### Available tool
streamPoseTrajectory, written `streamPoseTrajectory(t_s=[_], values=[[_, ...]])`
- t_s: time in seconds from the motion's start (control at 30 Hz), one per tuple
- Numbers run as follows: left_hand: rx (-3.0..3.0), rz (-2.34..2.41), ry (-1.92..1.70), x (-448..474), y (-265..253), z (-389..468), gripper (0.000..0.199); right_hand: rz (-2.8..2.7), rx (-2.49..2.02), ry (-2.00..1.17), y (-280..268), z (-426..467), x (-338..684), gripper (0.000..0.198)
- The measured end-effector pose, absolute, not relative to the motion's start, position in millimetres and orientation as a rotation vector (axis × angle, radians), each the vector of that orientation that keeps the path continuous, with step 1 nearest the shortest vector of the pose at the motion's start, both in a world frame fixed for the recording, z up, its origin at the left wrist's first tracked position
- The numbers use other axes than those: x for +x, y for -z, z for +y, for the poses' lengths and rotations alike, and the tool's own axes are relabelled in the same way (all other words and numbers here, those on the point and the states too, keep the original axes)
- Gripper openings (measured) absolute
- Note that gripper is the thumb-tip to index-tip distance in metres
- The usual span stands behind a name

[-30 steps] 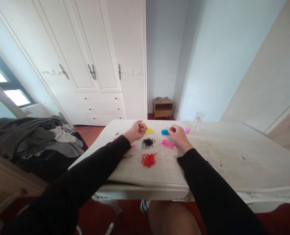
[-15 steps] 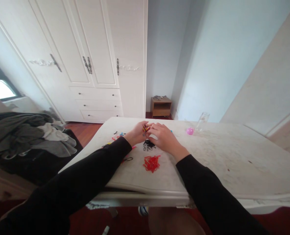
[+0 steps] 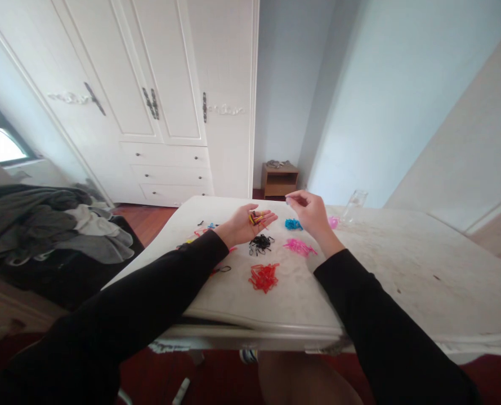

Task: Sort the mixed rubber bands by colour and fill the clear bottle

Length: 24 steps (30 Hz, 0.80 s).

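Note:
My left hand (image 3: 248, 224) is palm up above the table with its fingers stretched out. A small bunch of mixed rubber bands (image 3: 256, 218), yellow and dark among them, rests on its palm. The thumb and forefinger of my right hand (image 3: 312, 214) are pinched together, with a tiny bluish bit at the tips that looks like a rubber band (image 3: 288, 202). Just below that hand lies a pile of blue rubber bands (image 3: 293, 224). Nearer are piles of pink bands (image 3: 300, 246), black bands (image 3: 261, 243) and red bands (image 3: 264, 278). My left forearm partly hides more mixed bands (image 3: 200, 232).
A clear glass jar (image 3: 355, 207) stands at the back of the white table (image 3: 402, 270), beside a pink object (image 3: 334, 222) partly behind my right hand. Clothes (image 3: 56, 236) are heaped at the left. A wardrobe (image 3: 170, 84) and a small wooden nightstand (image 3: 280, 181) are beyond.
My right hand has left my left palm and moved right, above the blue pile. My left fingers have straightened, showing the bands. The blue and pink piles have come into fuller view.

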<state>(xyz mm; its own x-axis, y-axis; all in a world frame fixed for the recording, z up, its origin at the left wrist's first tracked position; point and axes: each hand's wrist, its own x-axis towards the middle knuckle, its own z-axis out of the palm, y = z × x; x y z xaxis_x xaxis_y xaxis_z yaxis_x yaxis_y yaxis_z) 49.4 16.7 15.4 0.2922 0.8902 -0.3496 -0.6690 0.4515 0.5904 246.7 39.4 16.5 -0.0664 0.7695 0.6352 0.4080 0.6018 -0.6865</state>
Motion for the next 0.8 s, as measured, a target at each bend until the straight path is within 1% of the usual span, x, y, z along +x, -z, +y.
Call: streamPoseTrajectory(t_s=[0.1, 0.17, 0.23, 0.33, 0.47, 0.57, 0.7, 0.8], values=[[0.363, 0.679, -1.044, 45.5, -15.3, 16.0, 0.047, -1.599, -1.219, -0.382, -7.2, 56.7, 278.0, 0.006], [0.368, 0.678, -1.03, 44.2, -15.7, 15.4, 0.05, -1.595, -1.291, -0.368, 1.8, 61.2, 288.1, 0.002], [0.379, 0.686, -1.019, 44.3, -16.8, 14.1, 0.049, -1.641, -1.338, -0.366, 9.7, 61.5, 290.4, 0.004], [0.416, 0.692, -1.012, 45.5, -19.1, 11.4, 0.043, -1.732, -1.376, -0.39, 15.4, 59.0, 288.4, 0.004], [0.463, 0.724, -1.03, 45.4, -21.9, 10.3, 0.024, -1.736, -1.397, -0.298, 10.1, 52.8, 286.3, 0.005], [0.471, 0.708, -1.06, 44.4, -22.6, 12.0, 0.019, -1.823, -1.31, -0.242, 1.3, 43.1, 276.5, 0.006], [0.473, 0.716, -1.122, 44.3, -22.2, 13.9, 0.021, -2.191, -1.006, -0.229, -3.9, 26.6, 249.0, 0.007], [0.476, 0.725, -1.121, 44.6, -21.8, 14.2, 0.023, -2.365, -0.841, -0.253, -0.1, 19.6, 232.8, 0.008]])
